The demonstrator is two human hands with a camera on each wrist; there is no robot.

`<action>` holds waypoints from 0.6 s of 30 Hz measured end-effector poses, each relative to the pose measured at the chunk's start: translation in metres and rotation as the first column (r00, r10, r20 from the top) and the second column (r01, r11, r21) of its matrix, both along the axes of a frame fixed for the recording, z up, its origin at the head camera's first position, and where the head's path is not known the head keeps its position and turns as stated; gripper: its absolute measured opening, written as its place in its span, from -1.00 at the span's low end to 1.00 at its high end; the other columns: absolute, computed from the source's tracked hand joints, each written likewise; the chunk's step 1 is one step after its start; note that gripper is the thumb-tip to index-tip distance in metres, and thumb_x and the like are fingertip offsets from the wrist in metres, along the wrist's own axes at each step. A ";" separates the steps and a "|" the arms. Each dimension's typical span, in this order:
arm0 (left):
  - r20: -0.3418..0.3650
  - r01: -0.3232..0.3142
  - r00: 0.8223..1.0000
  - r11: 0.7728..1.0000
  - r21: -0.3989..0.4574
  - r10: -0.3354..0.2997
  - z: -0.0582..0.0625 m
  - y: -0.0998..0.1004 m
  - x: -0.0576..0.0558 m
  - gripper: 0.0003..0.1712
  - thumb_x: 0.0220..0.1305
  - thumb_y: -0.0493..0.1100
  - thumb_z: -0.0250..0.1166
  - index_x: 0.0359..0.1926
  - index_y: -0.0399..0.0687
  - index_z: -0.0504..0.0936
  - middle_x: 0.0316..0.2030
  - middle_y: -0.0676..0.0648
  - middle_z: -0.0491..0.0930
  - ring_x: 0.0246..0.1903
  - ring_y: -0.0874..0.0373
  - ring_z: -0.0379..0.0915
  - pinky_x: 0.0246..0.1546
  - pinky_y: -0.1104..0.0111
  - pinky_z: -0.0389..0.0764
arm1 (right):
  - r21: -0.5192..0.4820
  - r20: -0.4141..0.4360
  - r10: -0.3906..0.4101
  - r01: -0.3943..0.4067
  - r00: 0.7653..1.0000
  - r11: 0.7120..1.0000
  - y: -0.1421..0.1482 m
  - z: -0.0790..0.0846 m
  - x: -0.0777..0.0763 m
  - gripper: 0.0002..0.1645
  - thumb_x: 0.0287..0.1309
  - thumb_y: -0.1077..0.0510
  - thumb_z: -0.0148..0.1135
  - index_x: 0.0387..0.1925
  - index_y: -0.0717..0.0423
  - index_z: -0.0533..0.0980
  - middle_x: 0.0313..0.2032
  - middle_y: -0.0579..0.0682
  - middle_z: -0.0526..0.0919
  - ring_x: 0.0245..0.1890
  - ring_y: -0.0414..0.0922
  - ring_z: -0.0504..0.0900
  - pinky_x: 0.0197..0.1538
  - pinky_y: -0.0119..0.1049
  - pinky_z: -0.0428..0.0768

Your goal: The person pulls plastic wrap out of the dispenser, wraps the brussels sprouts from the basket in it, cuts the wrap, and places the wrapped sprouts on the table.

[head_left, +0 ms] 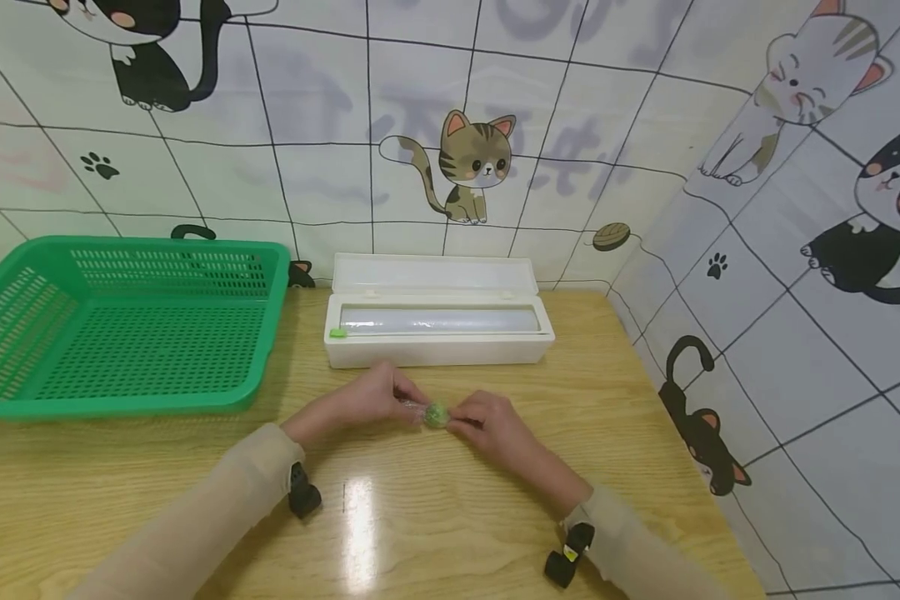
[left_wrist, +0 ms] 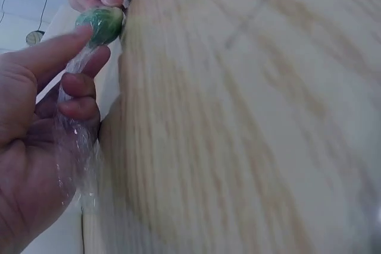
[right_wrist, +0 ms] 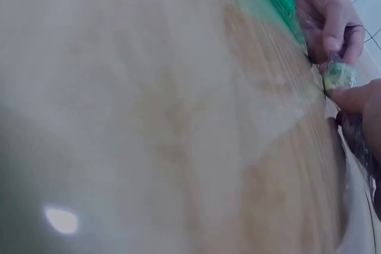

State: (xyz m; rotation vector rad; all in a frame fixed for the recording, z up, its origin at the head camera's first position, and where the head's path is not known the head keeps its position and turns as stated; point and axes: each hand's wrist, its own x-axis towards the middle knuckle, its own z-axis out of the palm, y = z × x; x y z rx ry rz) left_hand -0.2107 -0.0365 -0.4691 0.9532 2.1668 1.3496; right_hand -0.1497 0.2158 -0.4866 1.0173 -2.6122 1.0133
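Left hand (head_left: pixel 371 398) and right hand (head_left: pixel 493 427) pinch clear film (left_wrist: pixel 88 168) at opposite ends of a small green vegetable (head_left: pixel 437 415) lying between them, close to both, the film's long axis running hand to hand over the desk (head_left: pixel 435 517).

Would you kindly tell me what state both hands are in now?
Left hand: closed, pinching clear film at one end of the wrapped green item.
Right hand: closed, pinching film at its other end.
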 end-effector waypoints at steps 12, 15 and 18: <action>0.032 0.129 0.991 0.989 -0.073 -0.127 0.009 -0.004 0.000 -0.99 0.22 -0.29 0.50 -0.34 -0.13 0.84 -0.39 0.10 0.77 -0.37 0.34 0.57 -0.30 0.45 0.63 | 0.070 -0.117 -0.161 0.170 0.980 0.983 -0.021 0.005 0.039 -0.94 0.14 0.19 0.51 -0.37 0.08 0.73 -0.43 -0.17 0.68 -0.35 -0.21 0.52 -0.20 -0.25 0.53; 0.001 0.139 0.990 0.986 -0.096 -0.139 0.014 -0.005 -0.003 -0.97 0.24 -0.26 0.49 -0.31 -0.14 0.84 -0.37 0.09 0.77 -0.37 0.33 0.55 -0.31 0.44 0.62 | 0.049 -0.054 -0.224 0.227 0.973 0.973 -0.025 0.007 0.043 -0.95 0.17 0.19 0.49 -0.35 0.10 0.74 -0.42 -0.17 0.67 -0.37 -0.24 0.50 -0.29 -0.33 0.53; -0.060 0.162 0.984 0.980 -0.118 -0.170 0.020 -0.005 -0.007 -0.96 0.22 -0.33 0.49 -0.28 -0.19 0.83 -0.35 0.05 0.77 -0.36 0.33 0.57 -0.29 0.45 0.65 | 0.033 0.031 -0.270 0.269 0.962 0.963 -0.029 0.010 0.045 -0.93 0.21 0.19 0.46 -0.32 0.13 0.75 -0.40 -0.14 0.67 -0.36 -0.25 0.52 -0.32 -0.36 0.53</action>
